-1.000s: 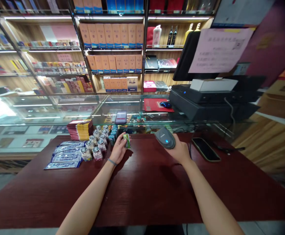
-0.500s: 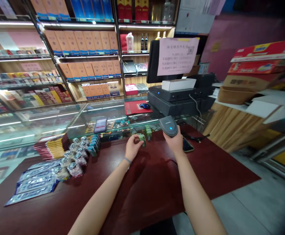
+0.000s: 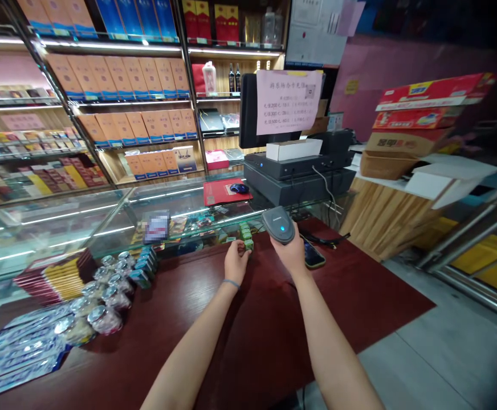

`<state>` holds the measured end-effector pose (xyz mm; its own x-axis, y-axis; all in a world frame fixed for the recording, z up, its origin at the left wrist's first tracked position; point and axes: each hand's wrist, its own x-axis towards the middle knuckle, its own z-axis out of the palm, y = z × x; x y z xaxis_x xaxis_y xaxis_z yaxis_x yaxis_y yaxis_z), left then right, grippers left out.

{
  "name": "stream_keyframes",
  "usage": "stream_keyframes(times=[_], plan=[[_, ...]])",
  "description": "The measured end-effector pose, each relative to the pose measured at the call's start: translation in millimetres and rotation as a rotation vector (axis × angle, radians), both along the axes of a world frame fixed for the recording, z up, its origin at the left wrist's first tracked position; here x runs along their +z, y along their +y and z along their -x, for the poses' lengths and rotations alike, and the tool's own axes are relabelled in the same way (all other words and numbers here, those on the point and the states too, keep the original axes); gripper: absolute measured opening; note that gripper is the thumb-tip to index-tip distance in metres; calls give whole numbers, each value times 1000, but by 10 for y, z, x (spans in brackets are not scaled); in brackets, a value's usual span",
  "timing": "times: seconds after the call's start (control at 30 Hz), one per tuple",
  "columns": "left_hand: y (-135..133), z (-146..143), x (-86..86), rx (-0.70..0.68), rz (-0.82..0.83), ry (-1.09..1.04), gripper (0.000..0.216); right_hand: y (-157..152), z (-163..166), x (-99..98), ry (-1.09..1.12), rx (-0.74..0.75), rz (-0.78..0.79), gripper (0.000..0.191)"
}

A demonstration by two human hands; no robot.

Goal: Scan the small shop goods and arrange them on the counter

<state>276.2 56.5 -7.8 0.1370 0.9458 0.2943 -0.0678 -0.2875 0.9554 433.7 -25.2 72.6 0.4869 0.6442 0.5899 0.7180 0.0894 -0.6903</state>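
My right hand (image 3: 291, 251) is wrapped round the handle of a dark grey barcode scanner (image 3: 277, 223) with a lit blue light, held above the table. To its left, my left hand (image 3: 235, 262) pinches a small green box (image 3: 248, 245) at the near end of a short row of similar green boxes (image 3: 244, 229). The fingertips partly hide the box. A phone (image 3: 314, 255) lies beside my right wrist, partly covered by it.
Teal boxes (image 3: 143, 267), lidded jars (image 3: 105, 320), stacked maroon-and-yellow packs (image 3: 62, 276) and blue-white packets (image 3: 21, 347) stand on the dark red table (image 3: 188, 319) at left. Behind are a glass counter, a mouse (image 3: 239, 188), a monitor (image 3: 249, 111) and a black cable (image 3: 328, 241).
The view has swung to the right. My left hand has brought the green box up against the end of the green row. The scanner stays in my right hand.
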Motion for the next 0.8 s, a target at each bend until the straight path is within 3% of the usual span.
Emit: stream_keyframes(times=[0.23,0.8], plan=[[86,-52,-88,62,-49,37,33,-8,20,16,24,24,10,43],[77,-106,-46,74,-35,116,32,3,39,20,29,13,-7,46]])
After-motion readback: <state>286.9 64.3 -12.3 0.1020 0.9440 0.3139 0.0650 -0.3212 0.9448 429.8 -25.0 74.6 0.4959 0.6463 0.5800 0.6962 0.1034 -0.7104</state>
